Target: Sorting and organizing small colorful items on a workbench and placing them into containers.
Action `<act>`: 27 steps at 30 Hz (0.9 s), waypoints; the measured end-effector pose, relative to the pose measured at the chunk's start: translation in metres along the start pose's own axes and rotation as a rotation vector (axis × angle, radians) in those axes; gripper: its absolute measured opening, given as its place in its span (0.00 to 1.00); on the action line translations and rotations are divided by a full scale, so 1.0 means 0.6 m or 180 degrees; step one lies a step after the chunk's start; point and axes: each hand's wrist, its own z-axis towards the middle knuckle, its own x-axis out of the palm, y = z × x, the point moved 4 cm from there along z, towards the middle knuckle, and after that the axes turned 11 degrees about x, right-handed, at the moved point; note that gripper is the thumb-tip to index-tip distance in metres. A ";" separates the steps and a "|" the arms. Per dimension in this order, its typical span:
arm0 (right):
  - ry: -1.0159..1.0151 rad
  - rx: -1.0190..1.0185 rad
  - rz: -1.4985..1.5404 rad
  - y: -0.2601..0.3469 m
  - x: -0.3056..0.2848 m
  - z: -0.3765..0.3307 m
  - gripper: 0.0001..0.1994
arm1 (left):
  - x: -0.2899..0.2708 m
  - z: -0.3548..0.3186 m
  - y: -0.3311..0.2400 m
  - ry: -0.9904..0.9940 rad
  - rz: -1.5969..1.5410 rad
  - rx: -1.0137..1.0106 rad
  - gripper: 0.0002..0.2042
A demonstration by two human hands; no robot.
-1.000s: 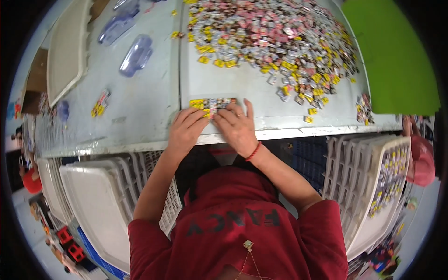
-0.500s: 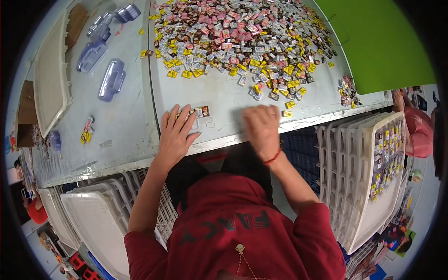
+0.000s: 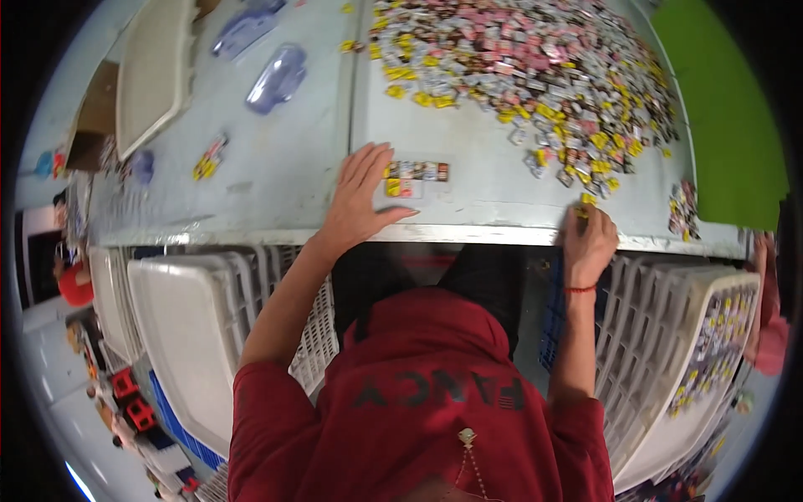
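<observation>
Beside a short block of small packets [image 3: 425, 171], laid edge to edge in two rows, rests my left hand [image 3: 361, 197]. Its fingers are stretched out and the thumb is spread apart below the rows; nothing is in it. Brown, yellow and pink-and-white faces show in the block. Near the table's front edge on the right, my right hand [image 3: 592, 238] has its fingertips closed on a small yellow packet [image 3: 583, 212], mostly covered by the fingers. Another yellow packet [image 3: 588, 198] lies just beyond them. A large heap of mixed packets [image 3: 535, 67] spreads behind.
Clear bluish plastic trays [image 3: 278, 79] lie at the far left, with a small cluster of packets [image 3: 211, 156] nearer. A green board [image 3: 723, 125] borders the right side. Stacked white crates [image 3: 180, 335] stand below the table on both sides. A co-worker's arm [image 3: 759, 301] shows far right.
My right hand has moved right, from near the row to the edge of the heap, and closed on a yellow packet. My left hand has shifted slightly, uncovering more of the block. The view has turned.
</observation>
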 end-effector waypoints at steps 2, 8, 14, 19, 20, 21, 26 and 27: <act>-0.0038 -0.0112 -0.0132 0.005 0.005 -0.003 0.11 | -0.012 -0.011 0.004 0.0044 0.0030 -0.0103 0.42; 0.0715 -0.0798 0.1387 0.157 0.004 -0.025 0.13 | -0.018 -0.007 0.010 0.0184 0.0177 0.0059 0.42; 0.0486 -0.1060 0.1448 0.198 0.049 -0.026 0.12 | 0.000 0.005 0.001 0.0226 0.0240 0.0473 0.37; 0.0185 -0.1089 0.1176 0.213 0.049 -0.027 0.12 | 0.015 0.001 -0.008 0.0482 0.0560 0.0382 0.33; 0.0234 -0.1045 0.1215 0.211 0.042 -0.027 0.12 | 0.014 0.004 -0.009 0.0481 0.0531 0.0428 0.33; 0.0288 -0.1003 0.1262 0.207 0.038 -0.025 0.12 | 0.013 0.005 -0.009 0.0494 0.0505 0.0401 0.32; -0.0017 -0.0532 0.0610 0.099 0.025 0.013 0.10 | 0.008 0.006 -0.013 0.0421 0.0582 0.0337 0.31; -0.0021 -0.0531 0.0609 0.086 0.023 0.021 0.10 | 0.009 0.007 -0.011 0.0406 0.0572 0.0322 0.31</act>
